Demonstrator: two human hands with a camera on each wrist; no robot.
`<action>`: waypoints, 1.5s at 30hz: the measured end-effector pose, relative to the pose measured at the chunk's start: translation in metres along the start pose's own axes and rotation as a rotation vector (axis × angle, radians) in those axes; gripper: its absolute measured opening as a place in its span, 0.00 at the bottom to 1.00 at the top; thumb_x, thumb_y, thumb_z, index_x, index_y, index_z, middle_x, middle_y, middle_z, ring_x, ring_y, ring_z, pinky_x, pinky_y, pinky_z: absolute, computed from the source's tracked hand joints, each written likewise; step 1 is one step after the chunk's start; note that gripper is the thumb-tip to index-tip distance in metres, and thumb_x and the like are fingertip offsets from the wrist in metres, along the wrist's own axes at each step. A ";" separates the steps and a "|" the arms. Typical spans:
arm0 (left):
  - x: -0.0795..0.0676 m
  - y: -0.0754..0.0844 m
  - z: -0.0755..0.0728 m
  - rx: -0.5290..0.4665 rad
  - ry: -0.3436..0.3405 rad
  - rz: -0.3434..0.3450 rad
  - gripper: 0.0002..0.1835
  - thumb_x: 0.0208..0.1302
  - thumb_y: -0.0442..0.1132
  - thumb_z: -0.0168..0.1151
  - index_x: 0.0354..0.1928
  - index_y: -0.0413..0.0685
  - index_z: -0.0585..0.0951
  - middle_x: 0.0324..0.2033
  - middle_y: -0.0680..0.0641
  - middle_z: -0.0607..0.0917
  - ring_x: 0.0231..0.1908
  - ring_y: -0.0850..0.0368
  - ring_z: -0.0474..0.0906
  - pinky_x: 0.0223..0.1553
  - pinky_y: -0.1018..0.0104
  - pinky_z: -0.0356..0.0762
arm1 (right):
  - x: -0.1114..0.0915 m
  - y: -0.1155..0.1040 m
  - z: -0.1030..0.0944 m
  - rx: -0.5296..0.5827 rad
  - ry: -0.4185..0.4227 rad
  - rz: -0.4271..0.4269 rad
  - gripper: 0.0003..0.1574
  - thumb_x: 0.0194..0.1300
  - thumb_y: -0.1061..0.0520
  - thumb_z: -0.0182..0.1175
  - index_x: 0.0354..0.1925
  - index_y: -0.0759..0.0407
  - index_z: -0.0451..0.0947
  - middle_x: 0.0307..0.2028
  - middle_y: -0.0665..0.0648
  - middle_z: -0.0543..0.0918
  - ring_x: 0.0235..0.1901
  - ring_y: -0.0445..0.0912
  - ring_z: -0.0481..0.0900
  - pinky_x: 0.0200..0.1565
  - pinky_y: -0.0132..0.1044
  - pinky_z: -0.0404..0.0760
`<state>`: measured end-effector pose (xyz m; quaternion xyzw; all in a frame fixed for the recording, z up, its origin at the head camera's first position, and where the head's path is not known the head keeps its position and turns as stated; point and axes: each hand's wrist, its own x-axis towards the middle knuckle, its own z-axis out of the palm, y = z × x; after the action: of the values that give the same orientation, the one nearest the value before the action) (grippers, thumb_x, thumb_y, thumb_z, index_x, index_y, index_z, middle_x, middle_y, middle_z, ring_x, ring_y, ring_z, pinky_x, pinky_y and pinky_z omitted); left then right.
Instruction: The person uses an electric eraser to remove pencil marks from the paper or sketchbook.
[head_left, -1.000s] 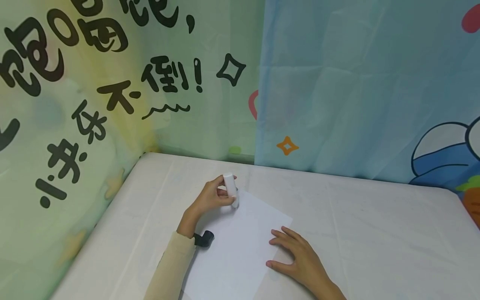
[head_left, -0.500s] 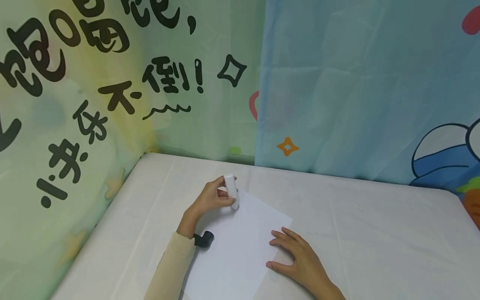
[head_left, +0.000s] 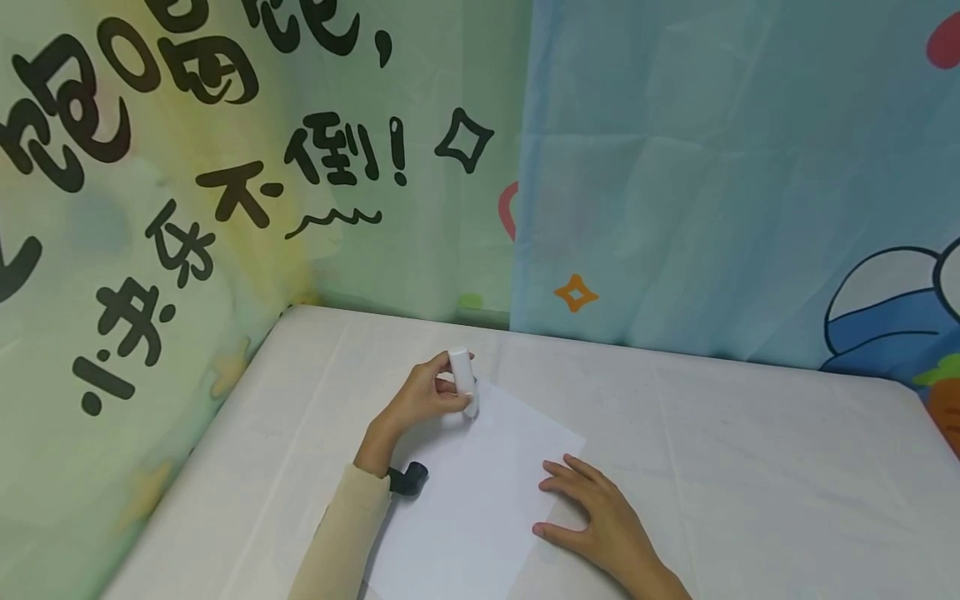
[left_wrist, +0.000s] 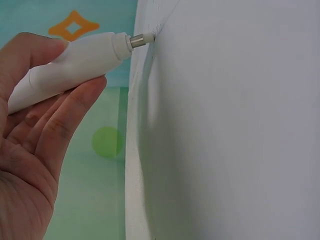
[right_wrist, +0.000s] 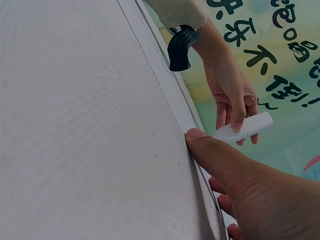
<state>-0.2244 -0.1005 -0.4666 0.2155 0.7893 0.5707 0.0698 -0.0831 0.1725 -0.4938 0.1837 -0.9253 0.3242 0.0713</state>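
Note:
My left hand [head_left: 416,396] grips a white electric eraser [head_left: 462,375] near the far corner of a blank-looking white sheet of paper [head_left: 465,508]. In the left wrist view the eraser's body [left_wrist: 82,62] lies between thumb and fingers. A metal collet with a small white tip [left_wrist: 149,38] points at the sheet, at or very near its surface. My right hand [head_left: 603,517] rests at the sheet's right edge, thumb and fingers spread and holding nothing. From the right wrist, the thumb [right_wrist: 215,150] lies on the paper's edge.
A white cloth covers the table [head_left: 750,467], with the sheet lying on it. A green printed curtain [head_left: 420,250] and a blue curtain [head_left: 712,208] hang behind the table. On the left wrist sits a black camera [head_left: 408,478].

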 end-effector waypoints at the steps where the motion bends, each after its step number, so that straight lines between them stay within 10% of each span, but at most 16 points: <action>1: 0.000 0.000 0.000 -0.003 0.000 0.002 0.31 0.55 0.24 0.67 0.62 0.29 0.70 0.45 0.31 0.79 0.40 0.43 0.85 0.42 0.65 0.83 | 0.000 0.000 0.000 -0.001 0.000 0.001 0.26 0.44 0.43 0.77 0.43 0.45 0.82 0.56 0.48 0.82 0.62 0.54 0.70 0.55 0.60 0.74; 45: 0.000 -0.002 0.000 0.021 -0.018 -0.014 0.31 0.54 0.26 0.68 0.62 0.32 0.71 0.45 0.34 0.80 0.38 0.48 0.84 0.41 0.66 0.83 | -0.001 0.000 0.000 -0.010 0.017 -0.012 0.26 0.43 0.43 0.78 0.43 0.45 0.83 0.56 0.47 0.82 0.62 0.53 0.71 0.55 0.59 0.75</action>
<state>-0.2250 -0.1014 -0.4686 0.2157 0.7962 0.5597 0.0788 -0.0824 0.1727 -0.4936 0.1862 -0.9251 0.3206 0.0820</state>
